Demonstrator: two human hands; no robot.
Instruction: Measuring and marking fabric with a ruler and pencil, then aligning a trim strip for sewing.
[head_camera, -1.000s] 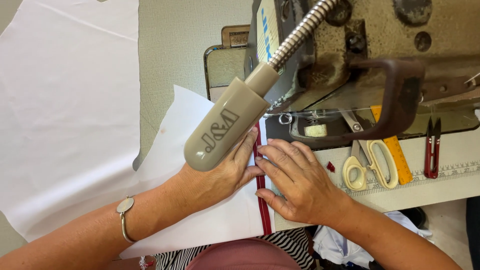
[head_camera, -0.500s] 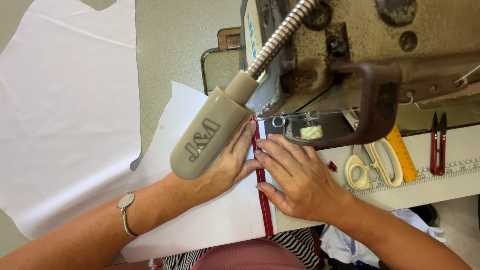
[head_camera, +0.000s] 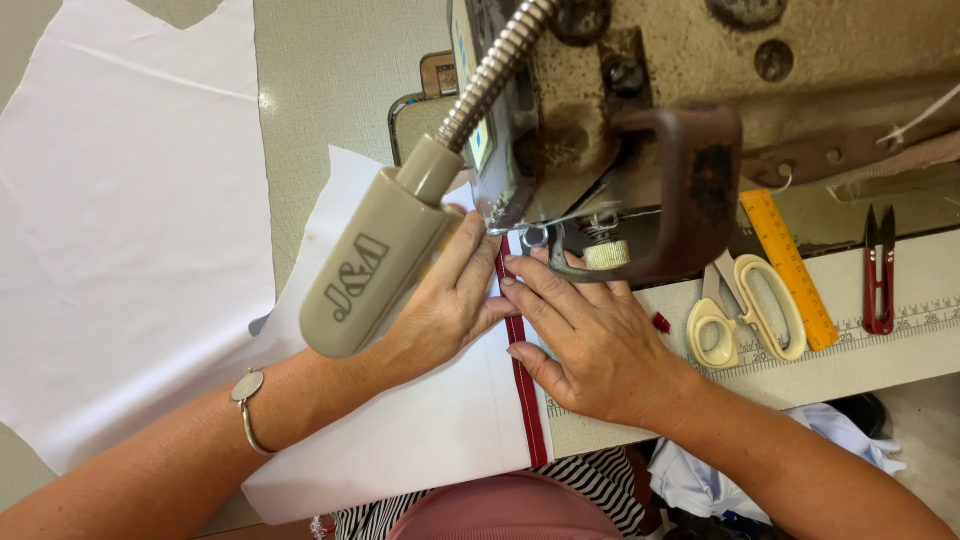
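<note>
both hands have crept slightly toward the needle with the cloth. left hand lies flat on white cloth, fingers spread, grip on nothing. right hand presses flat beside dark red trim, fingers together. cloth overhangs the desk's near edge under the sewing machine. scissors, ruler, thread snips lie rightward.

Two hands: the left hand and the right hand, both flat on one white cloth with one dark red strip. One sewing machine, one lamp, one pair of scissors, one yellow ruler, one red snips, one bracelet
</note>
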